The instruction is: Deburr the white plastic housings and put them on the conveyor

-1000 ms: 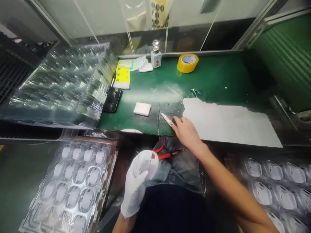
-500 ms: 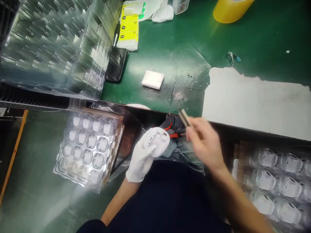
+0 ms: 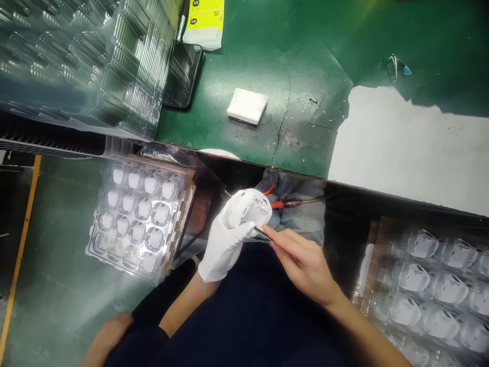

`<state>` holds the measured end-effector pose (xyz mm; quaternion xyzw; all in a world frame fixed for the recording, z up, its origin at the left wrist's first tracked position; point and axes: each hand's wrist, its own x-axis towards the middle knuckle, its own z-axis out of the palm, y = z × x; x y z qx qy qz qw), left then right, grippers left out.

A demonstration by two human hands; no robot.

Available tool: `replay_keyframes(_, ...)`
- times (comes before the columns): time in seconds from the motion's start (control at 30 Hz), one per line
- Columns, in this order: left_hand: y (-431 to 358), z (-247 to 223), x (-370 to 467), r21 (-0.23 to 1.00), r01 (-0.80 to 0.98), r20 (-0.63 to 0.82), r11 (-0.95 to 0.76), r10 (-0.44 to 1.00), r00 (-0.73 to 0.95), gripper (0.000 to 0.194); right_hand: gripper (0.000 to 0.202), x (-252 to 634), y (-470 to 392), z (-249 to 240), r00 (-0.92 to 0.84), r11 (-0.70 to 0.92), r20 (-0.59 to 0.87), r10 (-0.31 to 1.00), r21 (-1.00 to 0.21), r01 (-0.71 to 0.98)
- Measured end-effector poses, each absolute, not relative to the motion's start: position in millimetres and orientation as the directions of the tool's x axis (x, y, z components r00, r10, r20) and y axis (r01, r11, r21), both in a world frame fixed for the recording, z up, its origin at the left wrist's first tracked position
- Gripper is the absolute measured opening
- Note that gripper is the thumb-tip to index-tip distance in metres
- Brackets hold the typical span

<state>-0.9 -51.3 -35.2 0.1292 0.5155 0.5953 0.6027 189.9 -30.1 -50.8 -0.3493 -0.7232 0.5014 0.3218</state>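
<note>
My left hand (image 3: 223,242), in a white glove, is closed round a rounded white plastic housing (image 3: 244,216) and tilts its recessed inner side up over my lap. My bare right hand (image 3: 298,255) pinches a thin, flat blade-like tool (image 3: 263,233). The tool's tip meets the housing's lower rim, close to my left thumb; its exact kind is unclear. Just beyond the housing, a red-ended tool (image 3: 278,204) with a dark metallic shaft lies across my jeans. A white foam block (image 3: 247,105) rests on the green bench (image 3: 260,61) ahead.
At left a clear tray (image 3: 141,204) holds several white housings, and another such tray (image 3: 431,280) stands at right. Stacked clear trays (image 3: 126,76) and a black phone (image 3: 185,76) sit on the bench's left. White sheeting (image 3: 408,148) covers its right. A blurred bare limb (image 3: 110,331) shows lower left.
My right hand has moved left and down, bringing the tool against the housing. The housing is turned slightly in my left hand. The view has shifted, and a blurred limb appears lower left.
</note>
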Motion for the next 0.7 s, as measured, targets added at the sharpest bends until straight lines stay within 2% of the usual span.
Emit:
replay_keyframes(0.17,-49.4,-32.7,0.2,0.787,-0.561,-0.47,0.257,0.839,-0.275,0.066,0.064,190.0,-32.3,-51.0,-0.567,0.277,0.114,0.816,-0.938,0.21)
replay_keyframes(0.7,-51.2,-30.7,2.9,0.787,-0.57,-0.478,0.236,0.817,-0.322,0.058,0.069,190.0,-38.6,-53.6,-0.605,0.396,0.167,0.779,-0.878,0.268)
